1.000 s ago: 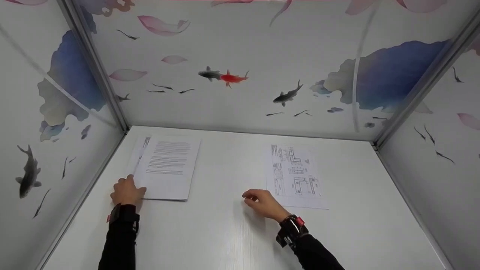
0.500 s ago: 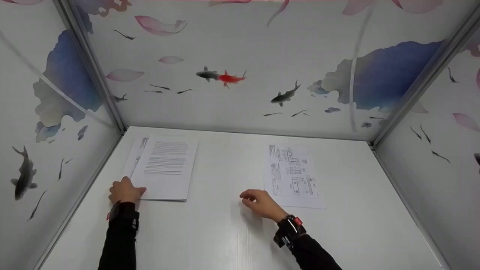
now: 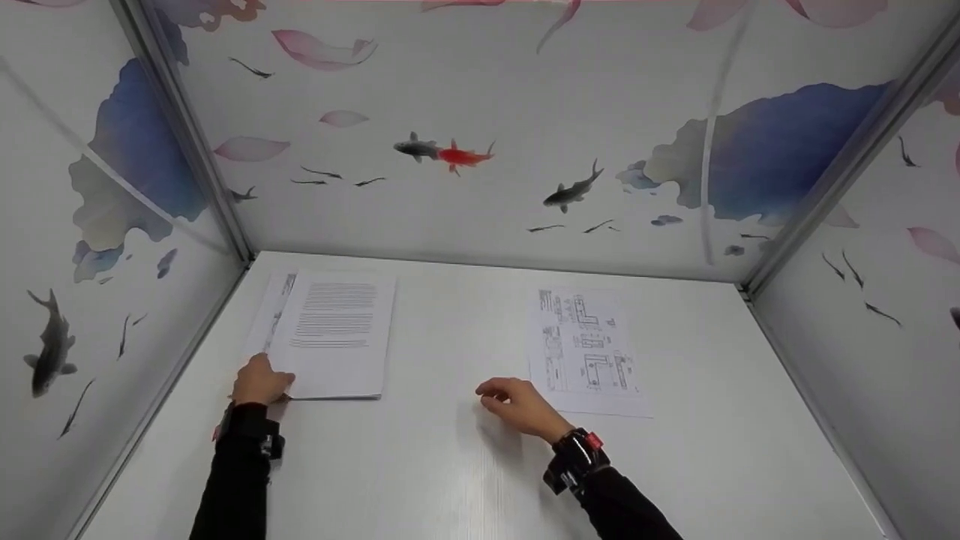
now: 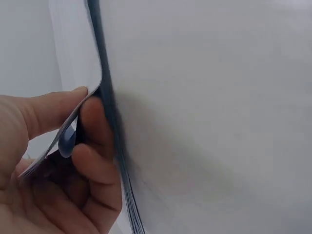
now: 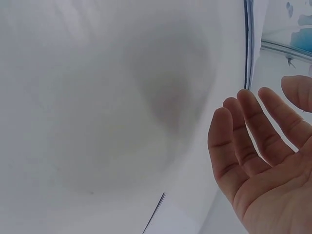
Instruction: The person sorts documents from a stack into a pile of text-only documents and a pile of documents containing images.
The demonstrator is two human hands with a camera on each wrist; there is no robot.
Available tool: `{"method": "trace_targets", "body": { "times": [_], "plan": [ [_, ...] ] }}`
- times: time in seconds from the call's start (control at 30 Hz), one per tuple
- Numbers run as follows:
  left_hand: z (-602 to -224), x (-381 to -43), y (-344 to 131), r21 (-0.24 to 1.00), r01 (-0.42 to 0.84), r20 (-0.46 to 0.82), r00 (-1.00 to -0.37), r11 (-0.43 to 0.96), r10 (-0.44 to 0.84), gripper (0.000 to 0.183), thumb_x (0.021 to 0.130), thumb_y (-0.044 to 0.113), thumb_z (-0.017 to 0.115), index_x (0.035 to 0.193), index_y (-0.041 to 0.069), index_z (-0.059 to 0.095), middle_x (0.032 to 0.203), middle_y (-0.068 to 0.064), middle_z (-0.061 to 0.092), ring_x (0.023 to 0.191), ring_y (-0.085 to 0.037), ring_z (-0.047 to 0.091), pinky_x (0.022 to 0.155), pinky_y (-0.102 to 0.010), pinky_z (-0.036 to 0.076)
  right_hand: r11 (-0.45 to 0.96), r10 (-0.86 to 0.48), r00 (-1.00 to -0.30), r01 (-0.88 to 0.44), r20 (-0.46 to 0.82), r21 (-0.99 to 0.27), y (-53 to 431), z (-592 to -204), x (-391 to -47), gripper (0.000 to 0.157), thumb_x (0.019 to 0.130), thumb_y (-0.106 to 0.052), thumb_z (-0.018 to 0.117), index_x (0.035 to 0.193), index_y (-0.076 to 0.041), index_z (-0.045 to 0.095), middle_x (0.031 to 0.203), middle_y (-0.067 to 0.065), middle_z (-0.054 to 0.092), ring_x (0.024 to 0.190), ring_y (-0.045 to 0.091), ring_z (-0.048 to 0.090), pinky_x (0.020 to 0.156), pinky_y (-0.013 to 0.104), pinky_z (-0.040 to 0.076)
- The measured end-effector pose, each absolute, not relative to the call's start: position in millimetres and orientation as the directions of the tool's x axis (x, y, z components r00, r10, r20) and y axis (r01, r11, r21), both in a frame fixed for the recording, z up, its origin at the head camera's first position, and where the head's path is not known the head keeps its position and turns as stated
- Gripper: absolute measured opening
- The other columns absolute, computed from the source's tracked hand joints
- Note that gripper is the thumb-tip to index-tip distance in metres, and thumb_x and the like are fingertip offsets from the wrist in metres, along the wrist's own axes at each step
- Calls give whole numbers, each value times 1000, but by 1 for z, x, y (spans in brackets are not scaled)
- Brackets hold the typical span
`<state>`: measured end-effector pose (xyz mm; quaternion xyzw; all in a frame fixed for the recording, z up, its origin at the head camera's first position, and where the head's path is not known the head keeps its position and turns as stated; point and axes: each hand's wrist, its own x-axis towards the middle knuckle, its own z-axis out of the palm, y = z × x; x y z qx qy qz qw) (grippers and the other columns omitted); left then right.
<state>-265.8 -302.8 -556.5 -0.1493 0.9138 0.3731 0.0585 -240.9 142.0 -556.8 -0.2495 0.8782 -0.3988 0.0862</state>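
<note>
A stack of printed paper lies at the left of the table, with another printed sheet showing along its left side. My left hand is at the stack's near left corner. In the left wrist view, the left hand pinches a bent-up edge of paper between thumb and fingers, apart from the pages beneath; how many sheets it holds I cannot tell. My right hand hovers over the table with nothing in it. Its fingers are loosely bent in the right wrist view.
A sheet with technical drawings lies to the right, just beyond the right hand. The white table is enclosed by a back wall and side walls printed with fish and petals.
My left hand has shifted slightly right, and its fingers have come in at the stack's corner. The stack's near edge has slid a little to the right. The right hand has barely moved.
</note>
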Motion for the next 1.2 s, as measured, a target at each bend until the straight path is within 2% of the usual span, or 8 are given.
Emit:
{"method": "trace_targets", "body": {
  "times": [0.17, 0.27, 0.37, 0.43, 0.6, 0.83, 1.07, 1.2],
  "plan": [
    [-555, -267, -296, 767, -335, -263, -942, 547, -208, 57, 87, 14, 51, 130, -22, 40, 76, -16, 68, 60, -17, 64, 57, -28, 49, 533, -489, -872, -314, 17, -786, 136, -556, -243, 29, 97, -20, 57, 117, -2, 68, 117, 10, 69, 98, 21, 65, 86, 35, 50],
    [-551, -267, -290, 787, -333, -240, -941, 519, -240, 55, 88, 19, 50, 128, -18, 46, 99, -25, 67, 79, -25, 63, 68, -32, 49, 519, -472, -882, -259, -20, -814, 133, -557, -244, 29, 96, -21, 58, 117, -3, 68, 117, 9, 69, 95, 20, 65, 81, 32, 51],
    [-547, -265, -283, 813, -332, -238, -939, 478, -248, 65, 91, 20, 47, 141, -18, 33, 130, -34, 51, 99, -32, 57, 84, -37, 46, 495, -465, -883, -199, -64, -846, 129, -561, -244, 29, 95, -21, 60, 117, -4, 68, 114, 10, 69, 90, 22, 66, 72, 28, 52],
    [-546, -264, -279, 845, -343, -257, -933, 410, -251, 66, 93, 17, 45, 146, -15, 23, 136, -34, 45, 100, -33, 64, 88, -36, 47, 473, -464, -882, -164, -87, -866, 128, -563, -243, 28, 95, -20, 60, 117, -3, 68, 111, 12, 70, 88, 26, 67, 67, 28, 52],
    [-542, -261, -271, 940, -296, -263, -945, 168, -194, 51, 104, 14, 37, 149, -2, 21, 136, -29, 47, 74, -19, 74, 77, -26, 55, 429, -449, -886, -104, -112, -897, 126, -561, -240, 28, 96, -15, 59, 117, 0, 67, 105, 21, 69, 89, 38, 66, 67, 37, 53],
    [-537, -256, -249, 969, -225, -238, -959, -101, -151, 45, 108, 20, 28, 151, 6, 26, 131, -19, 52, 84, -14, 72, 77, -29, 58, 359, -399, -895, 48, -199, -932, 128, -568, -246, 32, 100, -23, 55, 120, -1, 65, 107, 17, 69, 87, 24, 67, 65, 30, 54],
    [-532, -257, -213, 957, -249, -265, -959, -151, -99, 42, 108, 25, 31, 148, 13, 32, 124, -13, 65, 88, -19, 73, 64, -25, 54, 167, -384, -895, 173, -225, -971, 121, -561, -249, 54, 105, -39, 41, 136, 5, 48, 119, 24, 64, 102, 30, 69, 81, 39, 58],
    [-535, -256, -193, 958, -247, -259, -963, -146, -70, 39, 108, 26, 32, 146, 18, 36, 125, -13, 67, 89, -23, 73, 64, -28, 52, 60, -387, -889, 241, -245, -969, 118, -556, -251, 64, 104, -48, 37, 148, -2, 31, 129, 27, 58, 107, 31, 68, 87, 40, 56]
  ]
}}
